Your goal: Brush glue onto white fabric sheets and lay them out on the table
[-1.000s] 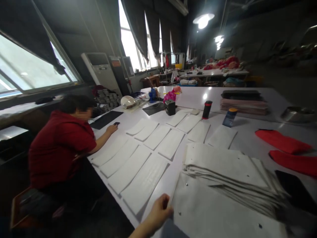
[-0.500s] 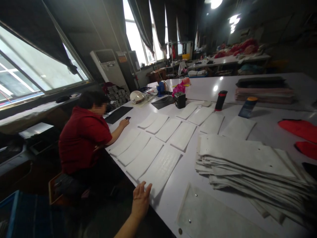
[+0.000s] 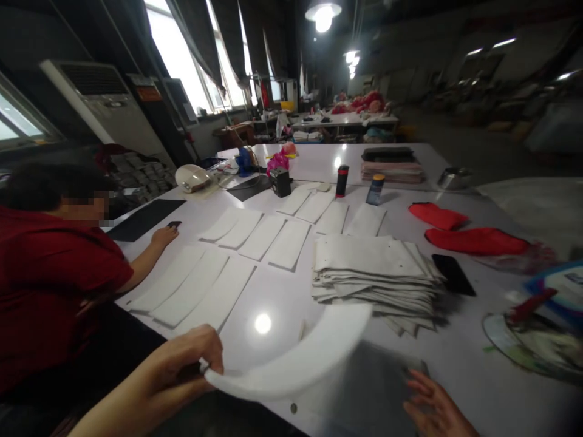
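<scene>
My left hand (image 3: 182, 370) pinches one end of a white padded sheet (image 3: 296, 364). Raised off the table, the sheet bends in a curve toward the right. My right hand (image 3: 437, 403) is at the lower right, blurred, fingers apart and holding nothing that I can make out. Close to it lies a flat grey sheet (image 3: 378, 388), in shadow and partly hidden by the raised one. Several more white sheets (image 3: 255, 237) lie in rows on the table, and a stack of grey-white fabric pieces (image 3: 373, 267) with small holes stands behind the raised sheet.
A person in a red shirt (image 3: 54, 255) sits at the left table edge, a hand (image 3: 164, 237) on a small dark object. At the right are red cloth pieces (image 3: 473, 240), a black phone (image 3: 453, 273) and a plastic bag (image 3: 555, 291). Two bottles (image 3: 342, 181) stand farther back.
My left hand has lifted the nearest white sheet off the table and carried it rightward. My right hand has come into view. The view has swung to the right.
</scene>
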Action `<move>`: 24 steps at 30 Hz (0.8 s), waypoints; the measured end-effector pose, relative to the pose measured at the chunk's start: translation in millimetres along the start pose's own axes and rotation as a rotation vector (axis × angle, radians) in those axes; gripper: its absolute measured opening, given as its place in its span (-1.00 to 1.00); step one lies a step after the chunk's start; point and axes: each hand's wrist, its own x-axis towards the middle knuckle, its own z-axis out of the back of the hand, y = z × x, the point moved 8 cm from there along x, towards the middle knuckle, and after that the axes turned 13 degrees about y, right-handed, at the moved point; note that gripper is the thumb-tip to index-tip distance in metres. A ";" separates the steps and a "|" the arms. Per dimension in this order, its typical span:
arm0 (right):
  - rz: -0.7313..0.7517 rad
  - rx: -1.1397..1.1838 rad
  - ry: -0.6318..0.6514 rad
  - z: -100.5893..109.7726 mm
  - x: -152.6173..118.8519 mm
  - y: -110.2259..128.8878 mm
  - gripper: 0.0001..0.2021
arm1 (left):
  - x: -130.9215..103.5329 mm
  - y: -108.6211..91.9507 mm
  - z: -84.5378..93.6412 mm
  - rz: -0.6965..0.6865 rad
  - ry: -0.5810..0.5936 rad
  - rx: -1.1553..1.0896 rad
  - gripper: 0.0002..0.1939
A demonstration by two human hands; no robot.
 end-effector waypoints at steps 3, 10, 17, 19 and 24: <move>0.137 0.119 -0.039 -4.6 -5.1 34.5 -0.23 | 41.9 7.8 -32.0 -0.008 0.040 -0.372 -0.84; -0.044 0.357 -0.055 19.4 -14.4 -0.7 -0.26 | 129.7 71.7 -139.2 0.092 0.092 -0.998 -0.64; -0.074 0.336 -0.088 22.9 -9.6 -32.2 -0.30 | 132.9 72.4 -157.5 0.132 0.237 -1.019 -0.43; -0.116 0.408 -0.087 19.2 -9.0 -36.6 -0.30 | 136.4 72.7 -155.6 0.134 0.233 -1.024 -0.46; -0.204 0.376 -0.122 27.1 -4.3 -64.5 -0.34 | 152.1 110.2 -167.8 0.264 0.042 -0.963 -0.61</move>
